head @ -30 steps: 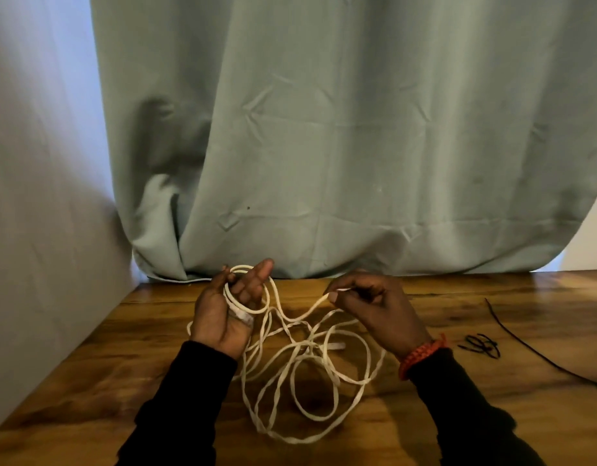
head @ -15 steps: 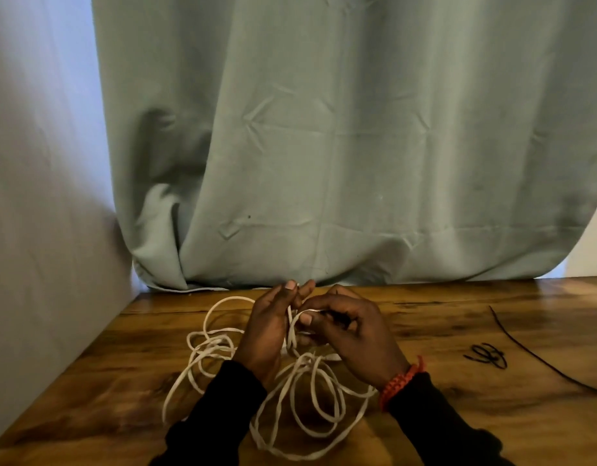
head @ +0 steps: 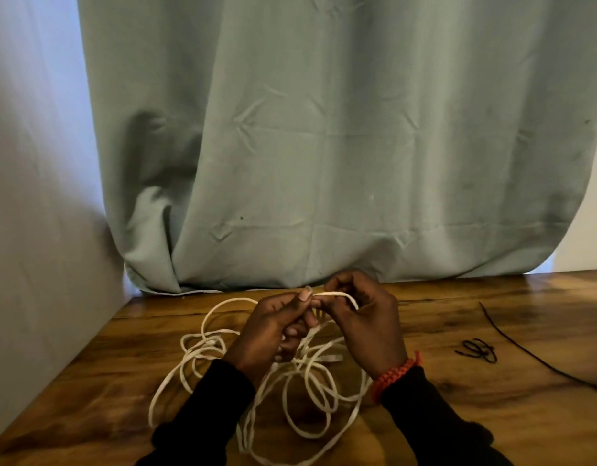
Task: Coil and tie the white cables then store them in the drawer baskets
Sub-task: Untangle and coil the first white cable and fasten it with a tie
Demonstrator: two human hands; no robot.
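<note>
Both hands (head: 324,317) on sideways cable (head: 335,294)

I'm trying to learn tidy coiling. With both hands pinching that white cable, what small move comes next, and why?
Probably draw the right hand away to feed out one more loop's length. Both hands meet on a short span of the white cable, the left hand pinching it, while most of it lies in loose tangled loops on the wooden table.

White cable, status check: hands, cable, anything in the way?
Left hand and right hand both shut on white cable, pinching one strand at chest height. Rest lies loose and uncoiled on table. Black ties sit right, clear of the work.
</note>
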